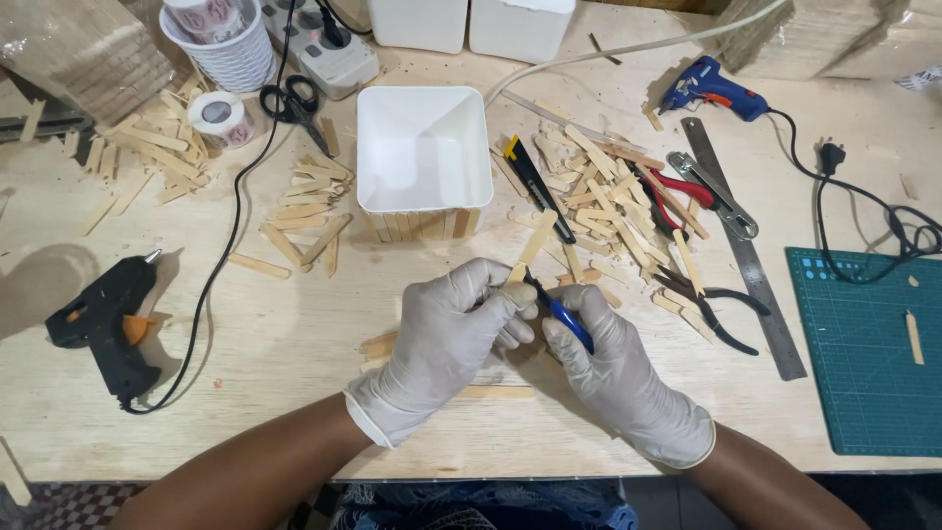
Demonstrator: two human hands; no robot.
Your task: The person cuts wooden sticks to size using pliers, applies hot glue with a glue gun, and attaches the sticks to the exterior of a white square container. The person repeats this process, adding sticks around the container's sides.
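**Gloved hands trimming a wooden stick beside a white tub**

From my remote seat I see the wooden worktable (294, 334) filling the view. At its right edge lies a green cutting mat (863, 373) bearing one short stick piece. The largest container, a square white tub (424, 147), stands at centre; its interior shows bare white, and upright sticks line its near outer wall. Two more white bins (471, 22) sit at the top edge; I cannot tell what they contain. A ribbed white cup (228, 54) at upper left holds rolls of tape. A black glue gun (103, 319) rests at left, a blue glue gun (708, 88) at upper right. Loose stick offcuts (608, 206) are heaped right of the tub, among pliers and a steel ruler (746, 255). My left hand (442, 344) grips a flat wooden stick (535, 240), which rises toward the tub. My right hand (613, 373) is closed around a blue-handled cutter (567, 319) whose tip meets the stick's base.
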